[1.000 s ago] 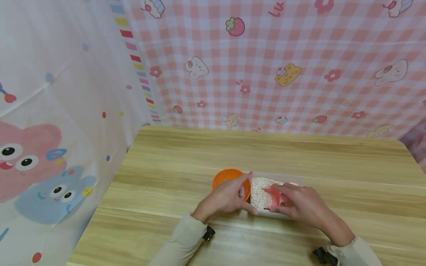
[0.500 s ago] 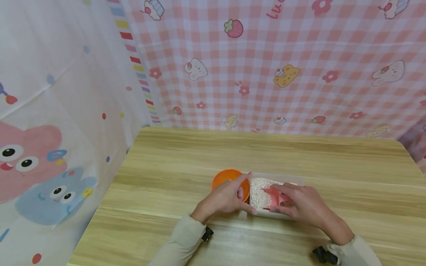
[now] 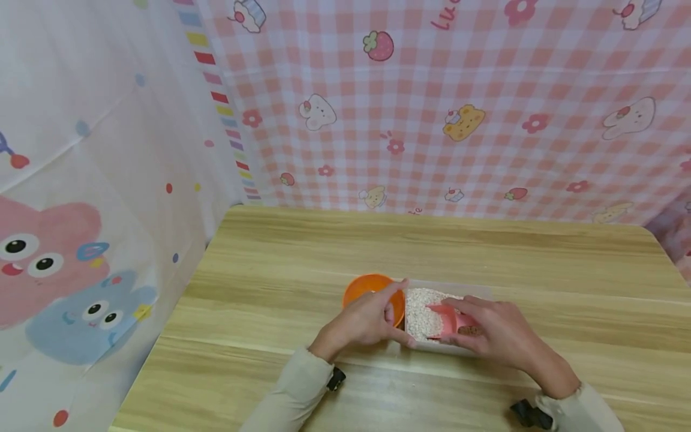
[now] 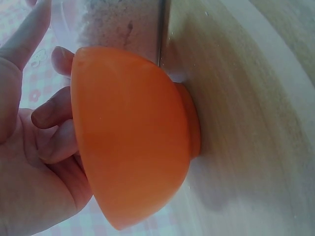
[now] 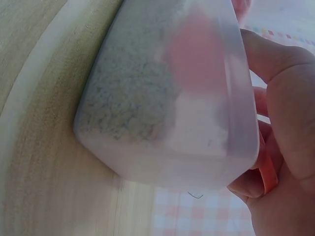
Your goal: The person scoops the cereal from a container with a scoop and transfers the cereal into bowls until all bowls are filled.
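A clear plastic box [image 3: 475, 287] on the table holds pale flakes like oats [image 3: 423, 315]. My right hand [image 3: 499, 330] grips a pinkish-red scoop [image 3: 445, 318] down in the flakes, its mouth towards the left. Through the box wall in the right wrist view, the scoop [image 5: 197, 56] appears as a blurred red patch. My left hand [image 3: 361, 318] spans the box's left end, thumb and forefinger on its near and far corners. Under that hand an orange bowl [image 3: 358, 291] stands upright against the box. In the left wrist view, curled fingers [image 4: 54, 108] lie at the bowl's rim.
Something brown [image 3: 468, 330] shows inside the box beside the scoop, partly hidden by my right hand. The wooden table [image 3: 302, 252] reaches back to a pink checked cloth [image 3: 345, 144]. A white printed cloth [image 3: 135, 156] hangs on the left.
My right hand and the scoop have shifted very slightly to the right, and more of the brown patch shows. The left hand, bowl and box stay nearly in place.
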`<move>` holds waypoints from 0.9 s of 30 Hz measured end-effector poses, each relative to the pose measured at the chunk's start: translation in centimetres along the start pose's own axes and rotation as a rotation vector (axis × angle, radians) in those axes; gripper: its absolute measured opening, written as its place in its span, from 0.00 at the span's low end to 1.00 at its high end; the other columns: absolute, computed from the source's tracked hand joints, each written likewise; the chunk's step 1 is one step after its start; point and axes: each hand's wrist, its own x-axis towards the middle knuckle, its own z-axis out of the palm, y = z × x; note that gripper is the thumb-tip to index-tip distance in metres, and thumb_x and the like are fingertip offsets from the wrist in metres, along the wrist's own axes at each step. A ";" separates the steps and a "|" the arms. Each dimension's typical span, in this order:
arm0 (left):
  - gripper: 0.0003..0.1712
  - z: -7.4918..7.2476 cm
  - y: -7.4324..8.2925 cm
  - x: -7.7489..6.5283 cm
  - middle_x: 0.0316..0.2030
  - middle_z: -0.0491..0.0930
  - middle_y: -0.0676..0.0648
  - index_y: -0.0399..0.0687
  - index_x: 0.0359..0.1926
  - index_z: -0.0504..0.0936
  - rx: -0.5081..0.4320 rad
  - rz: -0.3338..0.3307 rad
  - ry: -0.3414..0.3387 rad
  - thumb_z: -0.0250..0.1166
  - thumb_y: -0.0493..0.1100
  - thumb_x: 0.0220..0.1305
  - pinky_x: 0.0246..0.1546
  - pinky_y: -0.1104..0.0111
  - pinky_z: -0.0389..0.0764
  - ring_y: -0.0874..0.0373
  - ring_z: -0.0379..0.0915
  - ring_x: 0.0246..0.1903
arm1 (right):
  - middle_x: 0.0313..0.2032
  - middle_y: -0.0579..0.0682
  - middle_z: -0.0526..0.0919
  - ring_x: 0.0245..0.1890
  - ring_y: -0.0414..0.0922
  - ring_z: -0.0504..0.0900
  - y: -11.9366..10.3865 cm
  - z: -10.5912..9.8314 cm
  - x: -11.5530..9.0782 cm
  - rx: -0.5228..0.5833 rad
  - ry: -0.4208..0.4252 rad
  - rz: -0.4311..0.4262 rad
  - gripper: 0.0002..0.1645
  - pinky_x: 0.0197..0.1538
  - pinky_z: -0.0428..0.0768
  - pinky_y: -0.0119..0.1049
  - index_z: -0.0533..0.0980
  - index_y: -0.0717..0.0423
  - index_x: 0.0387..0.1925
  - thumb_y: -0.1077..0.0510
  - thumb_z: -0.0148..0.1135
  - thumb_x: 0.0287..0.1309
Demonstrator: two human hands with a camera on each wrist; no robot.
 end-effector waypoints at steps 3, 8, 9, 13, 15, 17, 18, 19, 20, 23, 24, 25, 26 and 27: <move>0.64 0.0 0.0 0.0 0.21 0.75 0.56 0.65 0.77 0.53 0.002 0.003 0.002 0.80 0.60 0.43 0.22 0.72 0.65 0.62 0.65 0.18 | 0.41 0.46 0.86 0.25 0.31 0.71 0.1 -0.1 -0.1 0.004 -0.004 0.003 0.33 0.28 0.70 0.29 0.82 0.50 0.54 0.40 0.76 0.47; 0.64 0.1 -0.1 0.0 0.21 0.76 0.56 0.65 0.77 0.53 -0.001 0.004 0.006 0.79 0.60 0.43 0.22 0.72 0.65 0.62 0.65 0.18 | 0.40 0.45 0.86 0.25 0.32 0.70 0.2 -0.1 -0.3 0.032 0.011 0.000 0.33 0.28 0.69 0.28 0.82 0.51 0.53 0.42 0.77 0.46; 0.64 0.1 -0.1 0.0 0.21 0.76 0.56 0.65 0.77 0.53 0.002 0.005 0.006 0.79 0.60 0.43 0.22 0.72 0.65 0.62 0.65 0.18 | 0.40 0.45 0.86 0.25 0.32 0.70 0.2 0.0 -0.3 0.036 0.018 -0.002 0.33 0.28 0.69 0.28 0.82 0.50 0.53 0.42 0.77 0.46; 0.64 0.1 -0.2 0.0 0.21 0.75 0.56 0.65 0.77 0.53 0.009 0.009 0.010 0.79 0.61 0.43 0.22 0.72 0.65 0.62 0.65 0.18 | 0.41 0.46 0.87 0.29 0.34 0.77 0.3 -0.1 -0.5 0.037 0.043 -0.007 0.33 0.30 0.75 0.30 0.83 0.50 0.52 0.40 0.78 0.45; 0.64 0.1 -0.2 0.0 0.21 0.75 0.56 0.65 0.78 0.53 0.014 0.011 0.011 0.79 0.61 0.43 0.22 0.72 0.65 0.62 0.65 0.19 | 0.43 0.47 0.87 0.32 0.35 0.80 0.4 0.0 -0.5 0.034 0.059 -0.012 0.33 0.32 0.77 0.32 0.83 0.50 0.52 0.40 0.78 0.44; 0.64 0.1 -0.2 0.0 0.22 0.75 0.56 0.65 0.78 0.52 0.015 0.011 0.011 0.79 0.62 0.43 0.22 0.72 0.65 0.62 0.64 0.19 | 0.44 0.48 0.87 0.34 0.38 0.83 0.5 -0.1 -0.6 0.036 0.068 -0.013 0.34 0.33 0.80 0.35 0.83 0.51 0.52 0.41 0.79 0.43; 0.64 0.1 -0.1 0.0 0.22 0.75 0.56 0.64 0.78 0.52 0.016 0.013 0.011 0.79 0.62 0.43 0.22 0.72 0.65 0.62 0.64 0.19 | 0.44 0.48 0.87 0.35 0.39 0.83 0.5 -0.1 -0.6 0.039 0.071 -0.012 0.34 0.34 0.81 0.36 0.83 0.51 0.52 0.42 0.80 0.43; 0.64 0.1 -0.1 0.0 0.22 0.75 0.56 0.64 0.78 0.52 0.016 0.013 0.011 0.79 0.62 0.43 0.22 0.72 0.65 0.62 0.64 0.19 | 0.44 0.49 0.87 0.36 0.41 0.84 0.5 -0.2 -0.7 0.041 0.071 -0.007 0.34 0.35 0.82 0.38 0.83 0.51 0.52 0.42 0.80 0.42; 0.64 0.1 -0.1 0.0 0.22 0.75 0.56 0.64 0.78 0.52 0.017 0.015 0.010 0.79 0.62 0.43 0.22 0.72 0.64 0.62 0.64 0.18 | 0.45 0.49 0.87 0.37 0.42 0.84 0.5 -0.2 -0.7 0.044 0.067 -0.002 0.34 0.36 0.82 0.39 0.83 0.51 0.52 0.43 0.80 0.42; 0.64 0.0 0.0 0.0 0.20 0.74 0.56 0.63 0.78 0.52 0.019 0.020 0.011 0.79 0.61 0.43 0.21 0.73 0.63 0.63 0.64 0.17 | 0.46 0.50 0.87 0.41 0.46 0.86 0.5 -0.3 -0.6 0.056 0.058 0.006 0.34 0.39 0.83 0.44 0.83 0.51 0.52 0.44 0.80 0.43; 0.64 0.0 0.0 -0.1 0.20 0.74 0.56 0.63 0.78 0.52 0.023 0.021 0.012 0.79 0.61 0.43 0.21 0.73 0.63 0.63 0.63 0.17 | 0.46 0.50 0.87 0.41 0.46 0.86 0.5 -0.3 -0.6 0.062 0.054 0.010 0.34 0.40 0.83 0.44 0.83 0.51 0.53 0.44 0.80 0.43; 0.64 -0.1 0.0 -0.1 0.20 0.74 0.56 0.63 0.78 0.53 0.026 0.024 0.013 0.79 0.61 0.43 0.20 0.73 0.63 0.63 0.63 0.17 | 0.46 0.50 0.87 0.42 0.46 0.85 0.5 -0.3 -0.6 0.068 0.051 0.013 0.33 0.40 0.84 0.45 0.83 0.51 0.53 0.45 0.80 0.43; 0.64 -0.1 0.1 -0.2 0.19 0.74 0.56 0.62 0.78 0.52 0.033 0.027 0.013 0.79 0.61 0.43 0.20 0.73 0.63 0.63 0.63 0.16 | 0.46 0.50 0.87 0.42 0.46 0.85 0.5 -0.4 -0.6 0.076 0.048 0.014 0.33 0.40 0.83 0.45 0.82 0.51 0.53 0.45 0.80 0.43; 0.65 -0.1 0.1 -0.2 0.19 0.74 0.56 0.62 0.78 0.52 0.039 0.031 0.012 0.79 0.61 0.43 0.20 0.73 0.63 0.63 0.63 0.16 | 0.46 0.50 0.87 0.42 0.46 0.85 0.5 -0.4 -0.5 0.080 0.048 0.017 0.33 0.41 0.83 0.46 0.82 0.51 0.53 0.46 0.80 0.43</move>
